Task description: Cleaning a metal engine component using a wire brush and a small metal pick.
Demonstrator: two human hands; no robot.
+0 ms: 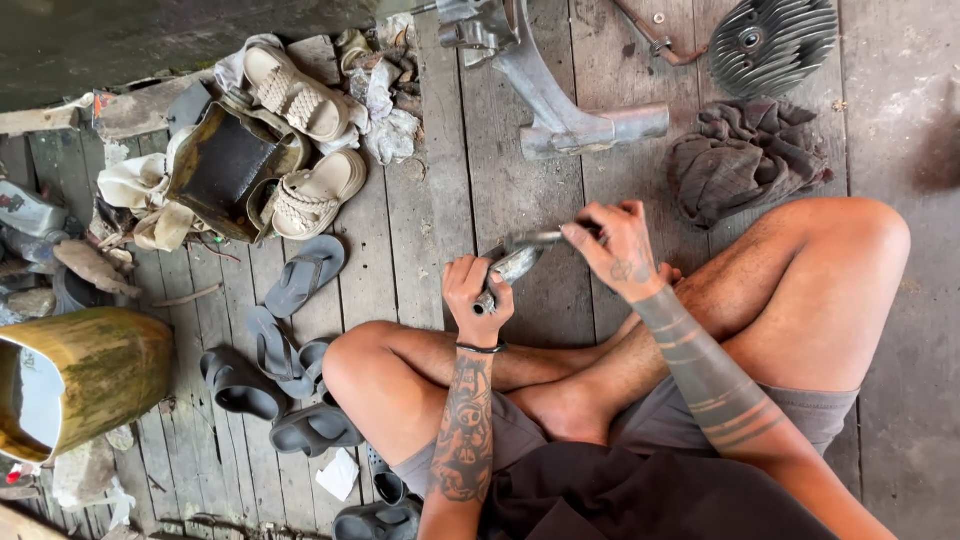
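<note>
I sit cross-legged on a wooden plank floor (440, 210). My left hand (478, 288) is closed around the lower end of a grey metal part (517, 262), held above my knees. My right hand (620, 245) pinches the upper end of the same part, where a thin dark rod sticks out toward the left. Both forearms carry dark tattoos, and a black band circles my left wrist.
A large metal bracket (555, 105) lies on the planks ahead, with a finned cylinder head (772, 42) and a crumpled dark rag (745, 158) to its right. Beige sandals (300, 95), grey flip-flops (305, 272) and dark slippers (240, 385) lie at left, near a yellow-green container (95, 375).
</note>
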